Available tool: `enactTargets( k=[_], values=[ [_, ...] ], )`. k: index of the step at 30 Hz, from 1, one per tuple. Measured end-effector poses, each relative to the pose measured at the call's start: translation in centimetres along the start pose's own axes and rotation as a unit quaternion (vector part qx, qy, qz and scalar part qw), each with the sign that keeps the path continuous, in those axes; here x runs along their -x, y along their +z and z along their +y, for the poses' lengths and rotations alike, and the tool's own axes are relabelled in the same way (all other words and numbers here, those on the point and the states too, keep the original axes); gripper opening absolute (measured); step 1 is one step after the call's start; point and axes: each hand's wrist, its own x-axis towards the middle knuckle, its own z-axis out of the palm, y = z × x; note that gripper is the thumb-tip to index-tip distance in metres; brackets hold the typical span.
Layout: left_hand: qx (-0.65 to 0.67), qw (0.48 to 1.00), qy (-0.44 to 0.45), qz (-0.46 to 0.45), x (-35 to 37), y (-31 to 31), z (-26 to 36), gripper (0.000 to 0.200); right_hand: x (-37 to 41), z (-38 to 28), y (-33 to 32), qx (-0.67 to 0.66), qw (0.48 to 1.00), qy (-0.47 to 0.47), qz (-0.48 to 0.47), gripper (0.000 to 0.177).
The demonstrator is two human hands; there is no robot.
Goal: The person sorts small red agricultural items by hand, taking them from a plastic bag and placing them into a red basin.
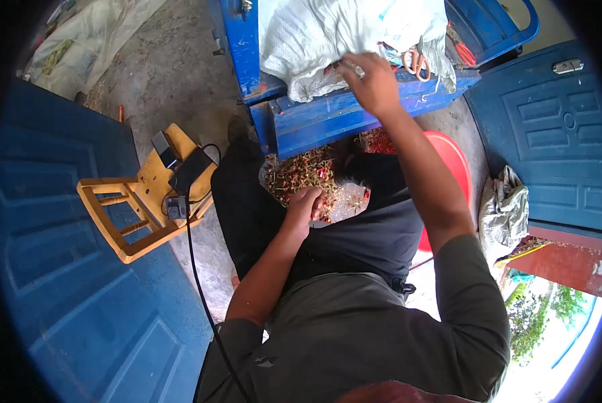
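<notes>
My right hand (371,82) reaches over the front edge of a white woven sack (307,40). Its fingers are bent together by some small dark reddish bits, and what lies between them is too small to make out. Between my knees, my left hand (305,205) is closed, thumb against fingers, above a heap of red and straw-coloured stalks (301,173) that look like chili stems. Whatever it holds is hidden. Orange-handled scissors (417,64) rest on the sack, right of my right hand.
The sack lies on a blue metal cart (334,117). Red-handled cutters (465,54) are at its right. A wooden chair (129,232) on the left carries black devices, and a cable (195,269) runs to me. A red plastic basin or stool (448,161) is by my right leg.
</notes>
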Motion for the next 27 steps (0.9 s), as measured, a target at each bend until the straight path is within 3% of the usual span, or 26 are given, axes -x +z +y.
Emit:
enactTargets(
  k=[3,6,8,10,14,17,22,24,27],
  values=[
    [0.009,0.999,0.01,0.03,0.1,-0.2,0.3,0.02,-6.2,-0.5,1.5,0.001,0.999,-0.04,-0.005,0.031],
    [0.014,0.999,0.007,0.043,-0.1,0.3,0.4,0.02,-10.3,-2.3,0.0,0.001,0.988,-0.124,-0.094,0.029],
    [0.02,0.999,0.006,0.041,-0.3,0.2,0.6,0.019,-11.5,-2.8,-0.5,-0.112,0.973,0.004,-0.201,0.029],
    [0.001,0.999,0.009,0.031,-0.4,0.2,0.5,0.019,-10.6,-0.9,0.1,-0.108,0.978,-0.024,-0.176,0.028],
    [0.031,0.999,0.002,0.029,-0.2,0.3,0.7,0.02,-7.3,0.2,-0.1,-0.181,0.968,0.049,-0.167,0.028],
    [0.027,0.999,0.02,0.007,-0.1,0.5,0.7,0.02,-5.0,-1.3,-0.5,-0.106,0.975,0.13,-0.144,0.037],
    [0.023,1.0,0.0,0.017,-0.2,0.8,0.5,0.02,-2.6,-0.8,2.4,0.004,0.994,0.09,-0.065,0.043],
    [0.027,1.0,0.004,0.015,-0.2,0.6,0.5,0.02,-2.3,-0.3,2.9,-0.013,0.983,0.155,-0.097,0.037],
    [0.037,0.999,0.009,0.015,-0.1,0.3,0.4,0.02,-1.2,0.7,2.8,-0.061,0.98,0.166,-0.092,0.029]
  ],
)
